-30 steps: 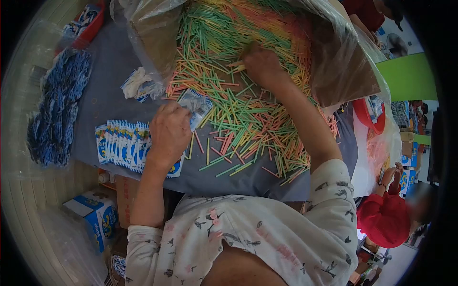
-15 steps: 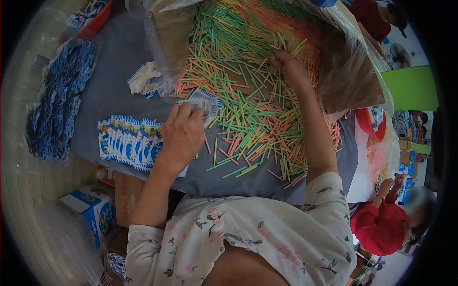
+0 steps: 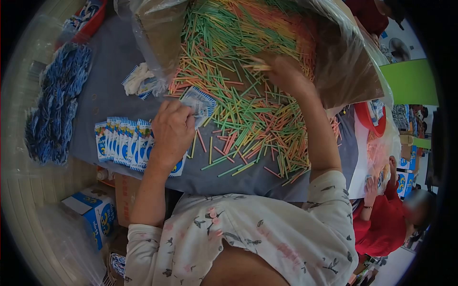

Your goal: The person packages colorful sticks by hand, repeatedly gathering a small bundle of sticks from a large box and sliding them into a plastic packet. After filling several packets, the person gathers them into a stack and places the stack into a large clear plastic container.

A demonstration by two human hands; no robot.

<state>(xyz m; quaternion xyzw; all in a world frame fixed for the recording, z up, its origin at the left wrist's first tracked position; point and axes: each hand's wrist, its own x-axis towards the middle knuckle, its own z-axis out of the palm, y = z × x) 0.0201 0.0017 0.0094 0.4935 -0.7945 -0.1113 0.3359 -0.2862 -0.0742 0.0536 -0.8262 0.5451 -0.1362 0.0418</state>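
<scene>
My left hand (image 3: 172, 125) is closed on the edge of a small blue-and-white plastic packet (image 3: 199, 102), over the near left border of the stick pile. Above the pile, my right hand (image 3: 285, 72) grips a few thin coloured sticks (image 3: 259, 65) that point left; motion blurs them. Green, pink and yellow sticks (image 3: 253, 124) spill from a lined box (image 3: 341, 71) onto the grey cloth. Left of my left hand, several printed packets (image 3: 125, 143) lie overlapped in a row. Beyond them a crumpled white cloth or glove (image 3: 138, 78) rests on another packet.
A heap of blue-and-white packets (image 3: 59, 102) lies at the far left, with a red basin (image 3: 90, 24) behind it. On the right stand another red basin (image 3: 374, 121) and a person in red (image 3: 384, 226). A printed carton (image 3: 93, 214) sits below the table edge.
My right hand has risen slightly from the pile and turned, its sticks now showing to the left. My left hand has shifted a little left and down with the packet.
</scene>
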